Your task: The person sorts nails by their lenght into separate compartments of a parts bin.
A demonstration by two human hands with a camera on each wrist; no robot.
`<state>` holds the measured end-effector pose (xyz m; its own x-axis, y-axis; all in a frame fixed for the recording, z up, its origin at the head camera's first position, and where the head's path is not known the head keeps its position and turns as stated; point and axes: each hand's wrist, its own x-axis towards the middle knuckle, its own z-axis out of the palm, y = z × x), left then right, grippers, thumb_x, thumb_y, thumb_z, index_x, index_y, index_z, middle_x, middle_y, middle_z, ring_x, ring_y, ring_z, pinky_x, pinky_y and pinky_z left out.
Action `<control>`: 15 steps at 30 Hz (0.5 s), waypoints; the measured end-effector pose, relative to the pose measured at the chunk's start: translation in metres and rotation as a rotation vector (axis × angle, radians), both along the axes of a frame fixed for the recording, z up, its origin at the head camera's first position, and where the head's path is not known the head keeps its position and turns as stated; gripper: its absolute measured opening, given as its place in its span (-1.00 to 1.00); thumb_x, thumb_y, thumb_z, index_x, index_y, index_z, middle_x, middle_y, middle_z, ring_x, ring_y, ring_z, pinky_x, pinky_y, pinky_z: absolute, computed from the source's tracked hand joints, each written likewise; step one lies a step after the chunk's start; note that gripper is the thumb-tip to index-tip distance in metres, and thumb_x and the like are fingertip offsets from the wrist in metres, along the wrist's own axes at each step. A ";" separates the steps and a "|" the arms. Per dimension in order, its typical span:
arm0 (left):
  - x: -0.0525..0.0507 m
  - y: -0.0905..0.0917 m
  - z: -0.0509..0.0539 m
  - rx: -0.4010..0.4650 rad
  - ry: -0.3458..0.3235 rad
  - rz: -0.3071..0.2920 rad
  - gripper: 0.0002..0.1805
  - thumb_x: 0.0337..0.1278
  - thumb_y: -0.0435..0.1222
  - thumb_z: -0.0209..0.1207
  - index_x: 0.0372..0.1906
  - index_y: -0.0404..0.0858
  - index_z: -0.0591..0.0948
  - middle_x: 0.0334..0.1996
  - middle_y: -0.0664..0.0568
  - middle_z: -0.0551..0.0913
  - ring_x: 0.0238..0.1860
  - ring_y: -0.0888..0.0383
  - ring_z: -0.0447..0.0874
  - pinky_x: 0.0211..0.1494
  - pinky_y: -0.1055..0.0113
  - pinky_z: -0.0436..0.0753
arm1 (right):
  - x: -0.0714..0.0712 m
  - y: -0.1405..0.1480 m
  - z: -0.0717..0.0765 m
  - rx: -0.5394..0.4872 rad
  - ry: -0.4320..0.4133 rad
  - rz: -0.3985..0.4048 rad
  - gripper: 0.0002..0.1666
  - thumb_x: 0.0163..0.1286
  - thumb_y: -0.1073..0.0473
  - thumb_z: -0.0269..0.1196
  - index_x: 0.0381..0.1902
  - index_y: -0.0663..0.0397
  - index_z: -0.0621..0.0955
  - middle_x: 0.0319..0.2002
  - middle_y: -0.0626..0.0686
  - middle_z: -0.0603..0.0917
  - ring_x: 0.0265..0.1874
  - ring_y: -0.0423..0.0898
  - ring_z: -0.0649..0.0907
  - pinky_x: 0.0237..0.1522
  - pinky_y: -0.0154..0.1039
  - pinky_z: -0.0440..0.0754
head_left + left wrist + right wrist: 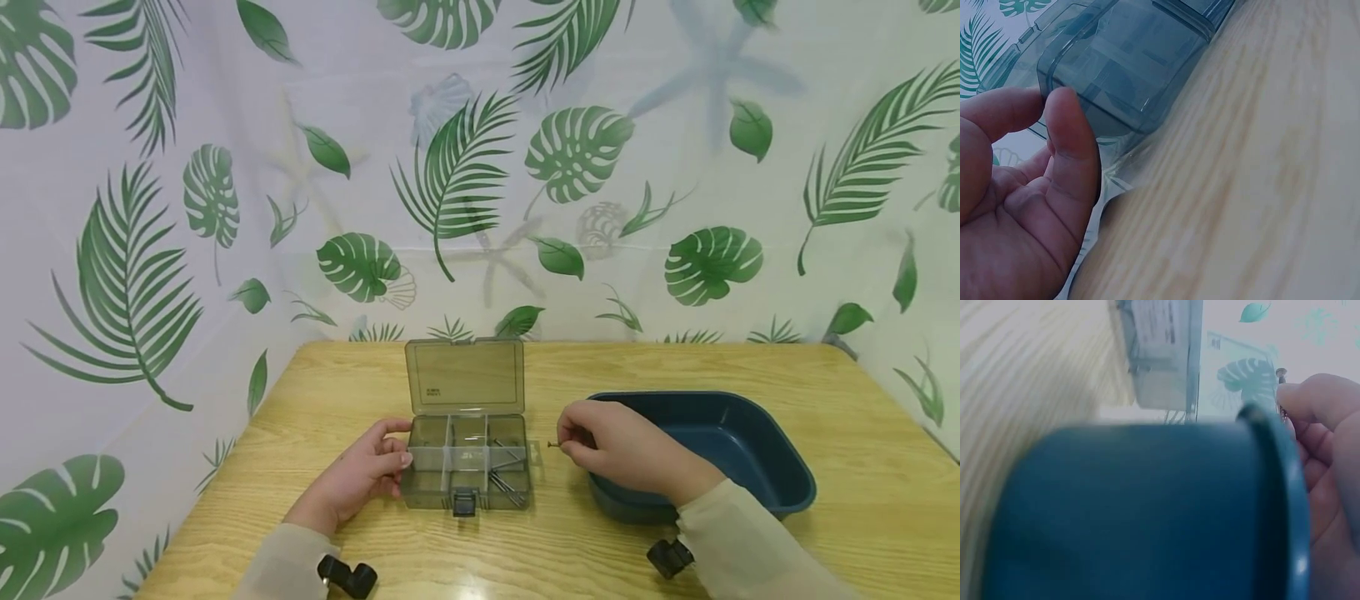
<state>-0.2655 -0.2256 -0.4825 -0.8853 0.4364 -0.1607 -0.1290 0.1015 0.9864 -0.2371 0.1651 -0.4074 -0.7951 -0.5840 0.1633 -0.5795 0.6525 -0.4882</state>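
Observation:
A grey see-through compartment box (429, 502) stands on the table with its lid (465, 375) raised. Several screws (510, 490) lie in its right-hand compartments. My left hand (362, 468) grips the box's left edge, thumb on the rim; in the left wrist view, the thumb and a finger meet at the box's corner. Between thumb and fingers, my right hand (630, 442) pinches a screw (553, 444), just right of the box and over the left rim of a dark blue tub (776, 450). The screw's head (1281, 372) pokes out of the fingertips in the right wrist view.
The wooden table (352, 383) carries both containers, the tub at the right. A white cloth (480, 208) with green leaf prints hangs behind and at the sides. Black camera mounts (348, 577) sit at both wrists.

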 end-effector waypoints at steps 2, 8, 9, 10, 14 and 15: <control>0.001 0.000 -0.001 0.000 -0.001 -0.001 -0.39 0.49 -0.32 0.12 0.49 -0.24 0.17 -0.24 -0.03 0.44 -0.38 0.10 0.41 -0.33 0.25 0.63 | 0.000 -0.007 0.001 0.001 -0.003 0.003 -0.85 0.50 0.19 0.23 -0.28 -0.24 0.58 -0.45 -0.25 0.52 -0.52 -0.27 0.48 -0.42 -0.26 0.52; 0.002 0.000 -0.002 0.008 -0.011 -0.005 -0.38 0.48 -0.33 0.12 0.49 -0.25 0.16 -0.22 -0.03 0.45 -0.38 0.10 0.41 -0.33 0.25 0.63 | 0.000 -0.026 0.000 -0.013 -0.020 0.015 -0.84 0.50 0.18 0.23 -0.29 -0.24 0.59 -0.46 -0.26 0.53 -0.55 -0.26 0.47 -0.44 -0.25 0.52; 0.002 0.000 -0.002 0.010 -0.012 -0.005 -0.38 0.48 -0.33 0.12 0.49 -0.25 0.16 -0.22 -0.03 0.45 -0.38 0.10 0.41 -0.33 0.24 0.63 | 0.000 -0.030 0.000 -0.020 -0.019 0.021 -0.84 0.49 0.19 0.23 -0.30 -0.23 0.59 -0.45 -0.26 0.53 -0.55 -0.26 0.47 -0.45 -0.25 0.52; 0.002 0.000 -0.001 0.009 -0.012 -0.004 -0.38 0.48 -0.33 0.12 0.49 -0.25 0.16 -0.23 -0.03 0.45 -0.38 0.10 0.41 -0.33 0.24 0.63 | 0.000 -0.034 0.000 -0.027 -0.015 0.030 -0.85 0.49 0.19 0.24 -0.30 -0.22 0.59 -0.45 -0.25 0.52 -0.55 -0.26 0.47 -0.45 -0.25 0.52; 0.001 0.000 0.000 0.006 -0.003 -0.005 -0.38 0.48 -0.33 0.12 0.49 -0.24 0.16 -0.23 -0.03 0.45 -0.39 0.10 0.42 -0.34 0.25 0.64 | -0.001 -0.053 0.000 -0.026 0.015 0.065 -0.85 0.48 0.19 0.25 -0.31 -0.21 0.59 -0.45 -0.26 0.51 -0.53 -0.27 0.46 -0.45 -0.26 0.51; 0.001 0.000 0.000 0.005 0.000 -0.006 -0.38 0.48 -0.33 0.12 0.49 -0.24 0.16 -0.23 -0.03 0.45 -0.39 0.10 0.42 -0.34 0.25 0.64 | -0.001 -0.057 0.000 -0.018 0.023 0.072 -0.84 0.48 0.19 0.25 -0.31 -0.22 0.59 -0.45 -0.26 0.50 -0.53 -0.27 0.46 -0.45 -0.27 0.51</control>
<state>-0.2641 -0.2260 -0.4829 -0.8825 0.4427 -0.1589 -0.1288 0.0973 0.9869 -0.2378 0.1077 -0.4070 -0.7469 -0.6365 0.1924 -0.6360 0.5996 -0.4857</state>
